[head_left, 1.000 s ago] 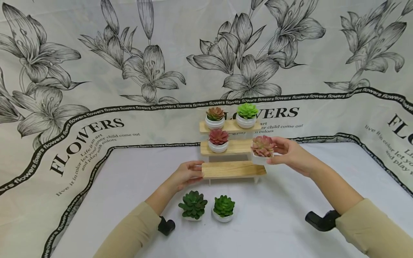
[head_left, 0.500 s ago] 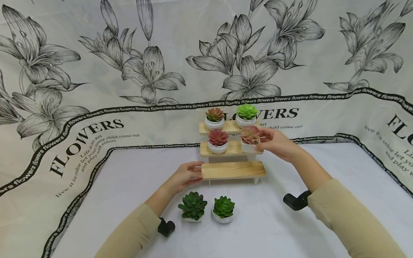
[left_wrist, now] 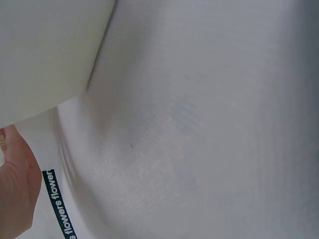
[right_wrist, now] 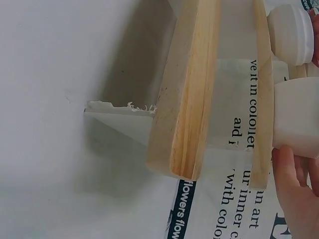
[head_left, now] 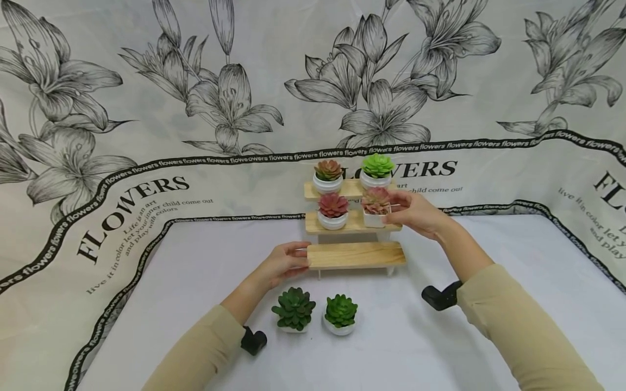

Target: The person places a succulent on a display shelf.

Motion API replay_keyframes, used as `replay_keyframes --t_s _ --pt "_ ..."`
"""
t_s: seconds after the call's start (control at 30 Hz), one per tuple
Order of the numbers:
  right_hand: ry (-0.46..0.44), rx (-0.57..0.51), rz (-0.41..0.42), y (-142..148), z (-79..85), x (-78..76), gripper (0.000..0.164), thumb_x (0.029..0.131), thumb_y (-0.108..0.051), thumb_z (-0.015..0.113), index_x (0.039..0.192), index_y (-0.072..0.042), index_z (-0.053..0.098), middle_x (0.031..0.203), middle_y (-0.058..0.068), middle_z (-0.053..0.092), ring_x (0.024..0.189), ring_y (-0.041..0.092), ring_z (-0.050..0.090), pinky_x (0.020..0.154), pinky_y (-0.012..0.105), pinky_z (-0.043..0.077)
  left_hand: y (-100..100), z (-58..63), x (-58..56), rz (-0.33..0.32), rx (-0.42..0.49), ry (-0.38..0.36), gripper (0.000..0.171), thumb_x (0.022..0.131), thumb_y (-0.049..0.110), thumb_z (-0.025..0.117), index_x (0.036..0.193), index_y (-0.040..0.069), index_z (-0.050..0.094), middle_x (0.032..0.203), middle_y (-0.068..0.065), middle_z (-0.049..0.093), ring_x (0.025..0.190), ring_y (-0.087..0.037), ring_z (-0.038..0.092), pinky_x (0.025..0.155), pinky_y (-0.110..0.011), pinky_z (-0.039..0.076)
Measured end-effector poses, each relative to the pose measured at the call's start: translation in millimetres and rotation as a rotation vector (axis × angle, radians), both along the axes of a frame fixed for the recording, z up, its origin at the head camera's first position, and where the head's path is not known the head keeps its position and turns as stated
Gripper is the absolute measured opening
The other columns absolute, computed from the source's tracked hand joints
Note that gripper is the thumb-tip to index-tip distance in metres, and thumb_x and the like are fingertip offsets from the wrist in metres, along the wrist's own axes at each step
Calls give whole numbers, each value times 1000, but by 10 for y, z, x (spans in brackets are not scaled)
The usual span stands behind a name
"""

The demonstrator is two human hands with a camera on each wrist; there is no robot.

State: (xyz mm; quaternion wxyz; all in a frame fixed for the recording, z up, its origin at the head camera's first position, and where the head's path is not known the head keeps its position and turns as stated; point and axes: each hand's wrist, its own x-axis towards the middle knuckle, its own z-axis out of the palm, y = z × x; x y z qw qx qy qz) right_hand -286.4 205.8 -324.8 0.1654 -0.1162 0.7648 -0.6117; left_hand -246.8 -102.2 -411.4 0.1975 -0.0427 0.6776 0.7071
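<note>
My right hand (head_left: pixel 415 213) pinches the side of a square white pot with a pink succulent (head_left: pixel 375 203). That pot stands at the right end of the middle shelf; in the right wrist view the white pot's (right_wrist: pixel 297 114) base is against the board. My left hand (head_left: pixel 283 264) grips the left end of the lowest board of a three-tier wooden plant stand (head_left: pixel 357 255). A dark red succulent (head_left: pixel 333 209) shares the middle shelf. On the top shelf are a brownish-orange succulent (head_left: pixel 327 175) and a bright green succulent (head_left: pixel 377 169), both in round white pots.
Two potted green succulents, a dark one (head_left: pixel 294 308) and a brighter one (head_left: pixel 340 312), stand on the white tablecloth (head_left: pixel 391 336) in front of the stand. A flower-printed cloth (head_left: pixel 254 179) hangs behind. Black wrist devices (head_left: pixel 442 296) stick out near both sleeves.
The right hand has moved left with the pink succulent, from beside the stand onto the right end of the middle shelf. The left hand stays at the lowest board.
</note>
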Motion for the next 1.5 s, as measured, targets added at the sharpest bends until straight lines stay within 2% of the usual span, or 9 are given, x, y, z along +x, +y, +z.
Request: replay_keyframes --t_s 0.17,0.33,0.57,0.7,1.03,1.2,1.27,1.43,1.5 --pt "-10 -22 -23 2 -28 4 76 82 5 62 143 6 17 130 19 34 108 19 41 84 18 48 0 9 4 5 2 -3 48 84 -11 58 130 0 51 113 -18 56 86 -18 58 84 -34 54" --pt "-7 -57 -32 1 -52 11 73 82 7 61 142 8 18 123 13 37 103 14 45 84 18 49 -4 -5 2 2 -3 -9 48 84 -10 58 130 -1 51 113 -18 56 86 -18 58 85 -35 54" --pt "6 -97 -48 31 -75 -9 56 81 10 61 129 -2 36 116 7 41 99 13 49 82 20 50 3 9 -3 -14 9 0 49 84 -11 56 132 -2 49 119 -21 54 90 -19 58 87 -36 53" --pt "7 -119 -51 50 -84 -4 51 80 11 61 123 -8 40 116 8 40 99 13 50 82 20 51 2 11 4 -15 16 4 49 84 -11 56 132 -2 48 121 -22 53 91 -20 58 88 -36 52" --pt "17 -106 -53 113 -109 65 63 83 7 61 138 0 30 123 9 38 105 13 46 87 19 48 -10 1 3 -13 11 8 49 84 -11 56 132 -2 49 121 -22 54 91 -20 58 86 -35 53" --pt "-15 -181 -54 177 -107 134 58 85 8 58 136 -2 33 119 7 44 102 11 53 87 20 49 -11 3 5 -11 10 1 49 84 -11 57 132 -1 49 120 -21 54 91 -20 58 86 -36 53" --pt "-21 -204 -48 199 -107 165 57 85 9 57 135 2 31 116 7 46 102 11 55 87 20 50 -11 -3 6 -12 11 0 49 84 -11 57 132 -1 50 119 -20 54 91 -20 58 86 -35 53" --pt "-10 -182 -35 233 -113 241 57 85 7 58 134 7 29 115 7 51 104 13 55 88 21 49 -8 -6 6 -10 8 8 49 84 -10 58 131 -1 50 118 -20 55 89 -19 58 84 -34 54" --pt "-14 -189 -37 241 -109 282 51 85 7 59 130 2 36 115 6 53 104 13 56 89 21 49 -7 -5 7 -9 6 7 49 84 -10 58 131 0 50 119 -20 55 89 -18 58 84 -34 54"
